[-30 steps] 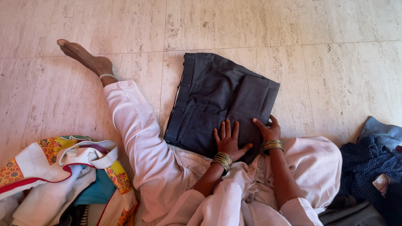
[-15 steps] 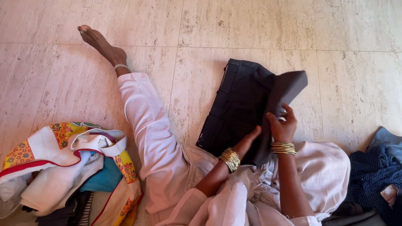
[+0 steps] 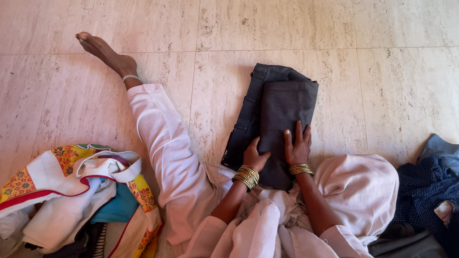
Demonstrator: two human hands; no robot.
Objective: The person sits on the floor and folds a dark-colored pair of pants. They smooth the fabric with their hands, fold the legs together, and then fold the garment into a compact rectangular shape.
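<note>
A dark grey folded cloth [image 3: 278, 121] lies on the pale stone floor [image 3: 394, 76] between the person's legs. The left hand [image 3: 254, 157] presses its near edge, fingers bent, partly hidden. The right hand [image 3: 297, 147] lies flat on it, fingers straight and close together. Piles of clothes [image 3: 68, 198] are cut off at both sides.

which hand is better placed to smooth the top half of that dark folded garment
Probably the right hand: it lies flat on the dark folded garment, fingers pointing up it. The left hand sits lower, at the near edge.
</note>
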